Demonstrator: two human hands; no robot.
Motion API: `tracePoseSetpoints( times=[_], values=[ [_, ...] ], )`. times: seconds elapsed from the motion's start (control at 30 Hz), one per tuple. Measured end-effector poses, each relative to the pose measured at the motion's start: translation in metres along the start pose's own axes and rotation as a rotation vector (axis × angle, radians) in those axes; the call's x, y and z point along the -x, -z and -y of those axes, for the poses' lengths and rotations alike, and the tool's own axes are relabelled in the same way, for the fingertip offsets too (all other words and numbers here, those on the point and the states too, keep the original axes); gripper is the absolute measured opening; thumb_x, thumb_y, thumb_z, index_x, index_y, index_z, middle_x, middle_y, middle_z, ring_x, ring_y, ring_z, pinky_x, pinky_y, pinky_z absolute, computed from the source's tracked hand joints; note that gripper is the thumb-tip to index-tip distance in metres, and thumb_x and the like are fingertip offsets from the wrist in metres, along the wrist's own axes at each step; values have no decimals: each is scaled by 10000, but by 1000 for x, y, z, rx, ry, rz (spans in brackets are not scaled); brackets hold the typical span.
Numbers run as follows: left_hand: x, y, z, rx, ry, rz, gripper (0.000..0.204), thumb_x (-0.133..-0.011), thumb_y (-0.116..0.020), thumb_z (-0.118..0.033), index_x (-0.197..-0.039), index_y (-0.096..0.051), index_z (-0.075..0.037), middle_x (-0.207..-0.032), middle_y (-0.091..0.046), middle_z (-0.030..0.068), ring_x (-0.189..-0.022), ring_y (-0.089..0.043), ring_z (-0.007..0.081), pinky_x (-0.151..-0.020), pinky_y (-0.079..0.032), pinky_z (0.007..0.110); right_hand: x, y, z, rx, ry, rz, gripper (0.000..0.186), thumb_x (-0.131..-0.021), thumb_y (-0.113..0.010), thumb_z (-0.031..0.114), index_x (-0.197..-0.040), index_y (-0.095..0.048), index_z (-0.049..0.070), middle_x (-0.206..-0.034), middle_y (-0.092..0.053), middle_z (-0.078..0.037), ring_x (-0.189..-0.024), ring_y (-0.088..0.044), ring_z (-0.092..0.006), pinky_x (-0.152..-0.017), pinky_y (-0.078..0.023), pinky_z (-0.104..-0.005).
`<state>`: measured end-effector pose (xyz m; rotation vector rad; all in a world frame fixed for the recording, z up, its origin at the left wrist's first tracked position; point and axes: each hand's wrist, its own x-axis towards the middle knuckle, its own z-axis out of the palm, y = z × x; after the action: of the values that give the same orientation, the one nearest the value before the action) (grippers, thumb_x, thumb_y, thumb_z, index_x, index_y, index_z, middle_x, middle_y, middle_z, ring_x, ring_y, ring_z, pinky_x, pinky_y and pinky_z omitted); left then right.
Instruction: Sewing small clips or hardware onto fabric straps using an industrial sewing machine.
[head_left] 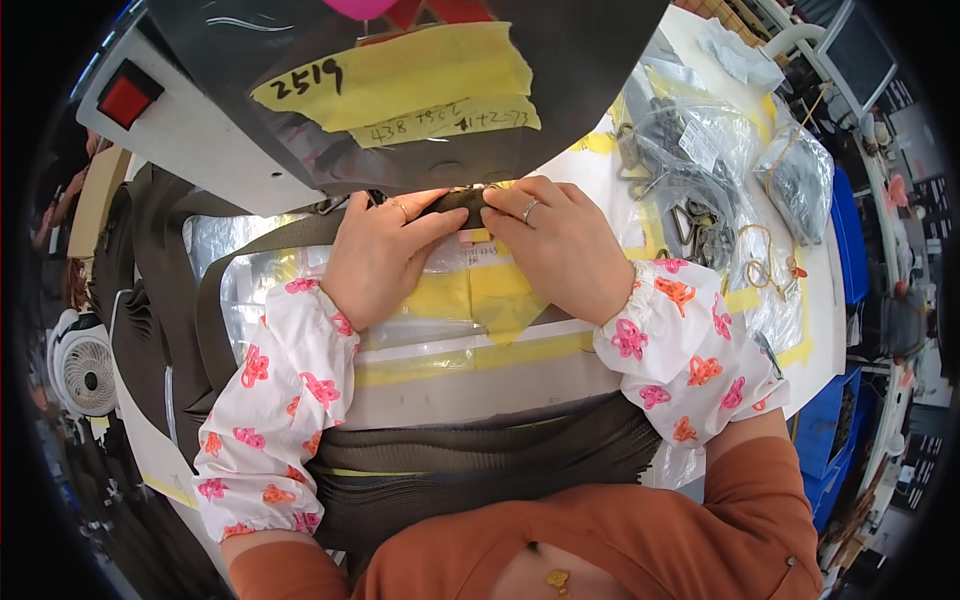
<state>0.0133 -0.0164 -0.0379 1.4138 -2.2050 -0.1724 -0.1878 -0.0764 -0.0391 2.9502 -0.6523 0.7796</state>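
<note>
Both hands are close together under the front of a sewing machine (590, 90), whose dark cover carries yellow tape with handwriting. My left hand (385, 258) pinches a dark olive webbing strap (285, 238), thumb pointing right along it. My right hand (565, 245), with a ring on one finger, grips the same strap just right of there, fingertips at its edge. From my left hand the strap runs left and loops down. Small lit metal parts show beyond the fingertips; the machine cover hides the exact stitching spot. White flowered sleeves cover both forearms.
Folded webbing (490, 465) lies stacked at my lap, and more webbing (165, 300) hangs at the left. Clear bags with metal hooks (695, 215) lie right on the taped table (480, 385). A white fan (85, 370) stands left; a blue bin (825, 430) sits right.
</note>
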Motion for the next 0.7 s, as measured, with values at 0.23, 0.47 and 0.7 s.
tracePoseSetpoints(
  times=[0.23,0.47,0.7],
  values=[
    [-2,1,1,-37,7,-1,217,-757,-601,-11,-970,-630,-45,-1062,-600,129,-923,-591,292,-719,-467,347,-2,2,-2,35,4,9,145,-709,-555,90,-838,-602,42,-986,-592,-19,-926,-529,-165,-775,-426,-307],
    [-3,0,6,-33,7,-2,216,-773,-596,-23,-985,-628,-52,-1030,-616,137,-905,-596,306,-729,-479,355,-4,5,-2,45,-51,104,255,-701,-563,75,-948,-627,65,-1069,-593,-11,-967,-534,-179,-851,-404,-338],
    [-8,-5,17,48,126,25,189,-829,-567,-69,-1007,-627,-87,-908,-640,114,-738,-621,284,-614,-491,308,-8,-1,-12,119,-55,147,166,-757,-539,85,-905,-615,91,-1061,-590,22,-951,-542,-158,-909,-353,-392]
  ],
)
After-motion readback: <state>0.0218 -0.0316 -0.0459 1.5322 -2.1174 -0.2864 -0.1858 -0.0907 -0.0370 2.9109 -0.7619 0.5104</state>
